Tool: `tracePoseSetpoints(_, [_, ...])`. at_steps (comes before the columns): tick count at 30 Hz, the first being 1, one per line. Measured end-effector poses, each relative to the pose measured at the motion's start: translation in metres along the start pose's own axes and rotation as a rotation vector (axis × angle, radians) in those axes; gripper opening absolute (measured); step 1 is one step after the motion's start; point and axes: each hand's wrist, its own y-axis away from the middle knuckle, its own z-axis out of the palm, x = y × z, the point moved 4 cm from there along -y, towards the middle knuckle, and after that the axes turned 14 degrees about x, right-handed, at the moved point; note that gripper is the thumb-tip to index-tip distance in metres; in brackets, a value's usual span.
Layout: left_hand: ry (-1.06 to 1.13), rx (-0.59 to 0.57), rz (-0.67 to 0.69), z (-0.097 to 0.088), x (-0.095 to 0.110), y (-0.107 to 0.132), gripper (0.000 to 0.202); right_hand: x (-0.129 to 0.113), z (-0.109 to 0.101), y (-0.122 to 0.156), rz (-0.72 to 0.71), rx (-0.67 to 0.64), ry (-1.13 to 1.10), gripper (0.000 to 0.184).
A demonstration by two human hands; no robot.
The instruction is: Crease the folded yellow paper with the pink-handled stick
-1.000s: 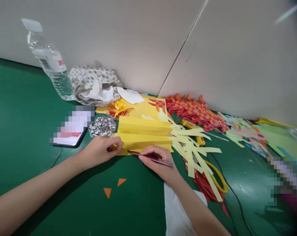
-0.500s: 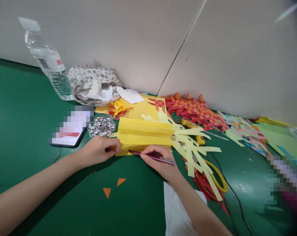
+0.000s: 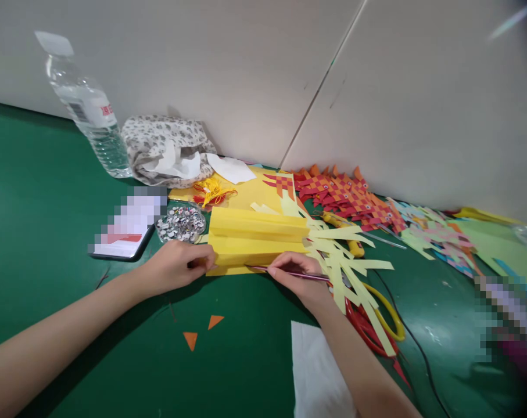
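A creased sheet of yellow paper (image 3: 254, 232) lies on the green table. At its lower left corner my left hand (image 3: 180, 264) is closed, thumb and fingertips pinching the paper's edge. My right hand (image 3: 300, 276) grips a slim purple pen (image 3: 296, 274), its tip on the paper near the bottom edge. Just right of the sheet, pale yellow paper strips (image 3: 346, 261) lie in a loose pile. A clear bag of googly eyes (image 3: 181, 224) is beyond my left hand, and two small orange paper triangles (image 3: 190, 341) lie below the sheet.
To the left are a phone (image 3: 130, 226) and a tilted water bottle (image 3: 89, 110), beside a patterned cloth tissue holder (image 3: 167, 139). Red-orange woven paper fish (image 3: 346, 194) are heaped by the wall. Red-handled scissors (image 3: 368, 331), a black cable (image 3: 413, 337) and white tissue (image 3: 318, 371) lie to the right.
My right hand has moved to the right with the pen, its tip sliding along the paper's lower edge. The left hand stays at the same corner.
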Motion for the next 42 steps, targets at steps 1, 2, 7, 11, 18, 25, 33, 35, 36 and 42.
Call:
tracePoseSetpoints(1, [0.004, 0.000, -0.003, 0.000, 0.000, 0.000, 0.013, 0.001, -0.002, -0.001, 0.006, 0.010, -0.008, 0.016])
tracePoseSetpoints(2, [0.008, -0.001, -0.006, 0.000, 0.000, 0.000, 0.012, 0.001, -0.004, -0.002, 0.011, 0.017, -0.022, 0.016])
tracePoseSetpoints(7, [0.012, -0.018, -0.017, 0.000, 0.001, -0.001, 0.012, -0.004, 0.003, 0.001, 0.008, -0.025, -0.068, 0.012])
tracePoseSetpoints(11, [0.002, -0.024, -0.032, 0.001, 0.000, -0.001, 0.012, -0.011, 0.020, 0.008, -0.018, -0.080, 0.003, 0.008])
tracePoseSetpoints(18, [0.005, -0.014, -0.030, 0.001, -0.001, 0.000, 0.011, -0.011, 0.030, 0.010, -0.057, -0.083, 0.046, 0.006])
tracePoseSetpoints(25, [0.011, -0.010, -0.013, 0.001, -0.001, 0.000, 0.013, -0.007, 0.011, 0.003, -0.001, -0.061, 0.037, 0.010])
tracePoseSetpoints(33, [0.017, 0.004, 0.006, 0.000, 0.001, 0.000, 0.012, -0.005, -0.001, -0.001, -0.033, -0.031, -0.030, 0.011])
tracePoseSetpoints(35, [0.012, 0.010, 0.011, 0.000, 0.001, 0.000, 0.012, -0.007, 0.007, 0.003, -0.052, -0.056, -0.026, 0.009])
tracePoseSetpoints(36, [0.010, 0.012, 0.011, 0.000, 0.001, 0.001, 0.012, -0.007, 0.011, 0.005, -0.065, -0.071, -0.012, 0.007])
tracePoseSetpoints(42, [-0.012, 0.025, 0.004, 0.000, 0.000, 0.001, 0.013, -0.009, 0.028, 0.010, -0.135, -0.105, 0.048, 0.003])
